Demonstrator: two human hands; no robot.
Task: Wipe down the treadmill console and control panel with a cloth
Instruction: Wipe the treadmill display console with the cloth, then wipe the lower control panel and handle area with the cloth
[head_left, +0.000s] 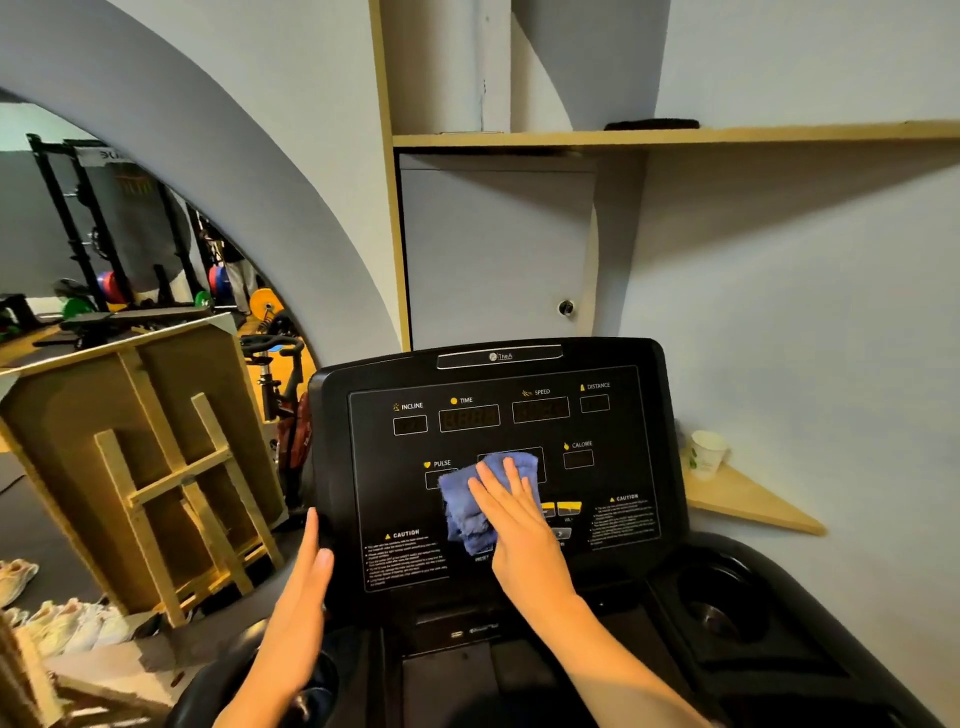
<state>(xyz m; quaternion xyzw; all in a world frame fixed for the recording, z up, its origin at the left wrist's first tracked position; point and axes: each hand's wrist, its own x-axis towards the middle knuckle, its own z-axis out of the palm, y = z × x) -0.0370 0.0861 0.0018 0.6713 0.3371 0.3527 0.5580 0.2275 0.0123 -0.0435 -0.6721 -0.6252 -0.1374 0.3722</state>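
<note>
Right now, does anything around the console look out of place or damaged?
The console looks intact. Oddities: a wooden table tipped on its side at left, and a paper cup on the corner shelf beside the console, worth avoiding.

Right hand (511, 512) flat on cloth (467, 514)

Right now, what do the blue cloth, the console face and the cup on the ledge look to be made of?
Blue cloth: soft terry or microfibre, going by its fuzzy, bunched pile. Console face: glossy black plastic with printed labels; it catches faint reflections. Cup: probably paper, matte white with a green print.
</note>
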